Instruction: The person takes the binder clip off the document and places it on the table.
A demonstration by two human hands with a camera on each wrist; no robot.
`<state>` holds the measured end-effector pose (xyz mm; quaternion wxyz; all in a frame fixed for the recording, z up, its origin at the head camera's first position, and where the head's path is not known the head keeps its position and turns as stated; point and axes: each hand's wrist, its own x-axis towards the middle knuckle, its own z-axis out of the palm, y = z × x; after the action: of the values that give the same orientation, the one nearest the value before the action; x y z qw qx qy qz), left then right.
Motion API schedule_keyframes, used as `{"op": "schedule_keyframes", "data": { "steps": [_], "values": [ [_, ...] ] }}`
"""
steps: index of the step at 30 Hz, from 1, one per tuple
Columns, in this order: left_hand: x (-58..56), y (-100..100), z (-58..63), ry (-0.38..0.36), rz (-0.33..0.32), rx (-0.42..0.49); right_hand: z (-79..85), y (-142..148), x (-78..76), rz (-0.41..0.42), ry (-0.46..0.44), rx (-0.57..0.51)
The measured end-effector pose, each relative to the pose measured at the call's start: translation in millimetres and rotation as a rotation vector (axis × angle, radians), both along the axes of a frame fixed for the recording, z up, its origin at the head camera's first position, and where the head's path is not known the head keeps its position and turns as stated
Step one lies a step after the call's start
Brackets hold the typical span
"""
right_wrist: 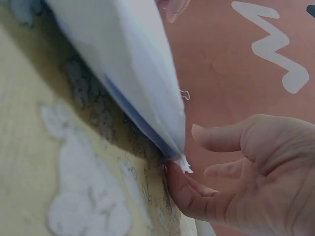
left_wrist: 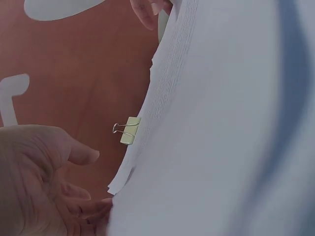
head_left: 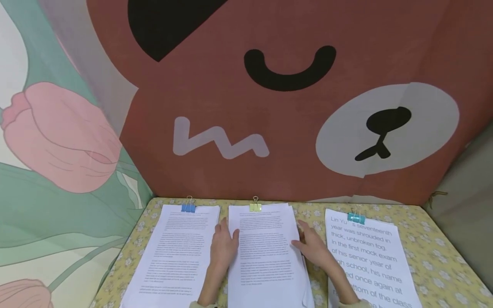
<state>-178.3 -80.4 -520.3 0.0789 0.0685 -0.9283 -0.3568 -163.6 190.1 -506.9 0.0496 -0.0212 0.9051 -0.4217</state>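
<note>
A middle stack of printed paper (head_left: 265, 256) lies between my two hands, held at its top edge by a yellow binder clip (head_left: 255, 207). My left hand (head_left: 224, 248) is at the stack's left edge, thumb apart from its other fingers. In the left wrist view, its fingertips meet a corner of the paper near the yellow clip (left_wrist: 130, 131). On the opposite side my right hand (head_left: 313, 249) has its fingers at the right edge. The right wrist view shows these fingers (right_wrist: 189, 196) touching the sheet corner, with the thumb (right_wrist: 219, 137) raised clear of it.
To the left lies another printed stack (head_left: 173, 256) with a blue binder clip (head_left: 188, 208). At the right is a large-print stack (head_left: 366, 252) under a teal clip (head_left: 356, 218). A flowered yellow cloth (head_left: 435, 256) covers the table; a bear-patterned backdrop (head_left: 292, 128) stands behind.
</note>
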Motion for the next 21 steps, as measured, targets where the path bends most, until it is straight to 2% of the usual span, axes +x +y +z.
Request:
{"op": "schedule_keyframes", "data": {
  "steps": [5, 10, 15, 21],
  "values": [
    [-0.9, -3.0, 1.9, -0.053, 0.025, 0.076, -1.1, -0.1, -2.1, -0.007, -0.032, -0.071],
    [-2.1, -4.8, 3.6, -0.118, 0.044, 0.146, 0.9, -0.3, -2.5, -0.047, -0.058, -0.094],
    [-2.9, -7.3, 4.0, -0.152, 0.027, 0.213, 1.6, -1.0, 0.1, -0.037, -0.068, -0.128],
    [-3.2, -9.1, 4.5, -0.167, -0.022, 0.246, 1.6, -2.5, 0.5, -0.015, -0.079, -0.155]
  ]
}}
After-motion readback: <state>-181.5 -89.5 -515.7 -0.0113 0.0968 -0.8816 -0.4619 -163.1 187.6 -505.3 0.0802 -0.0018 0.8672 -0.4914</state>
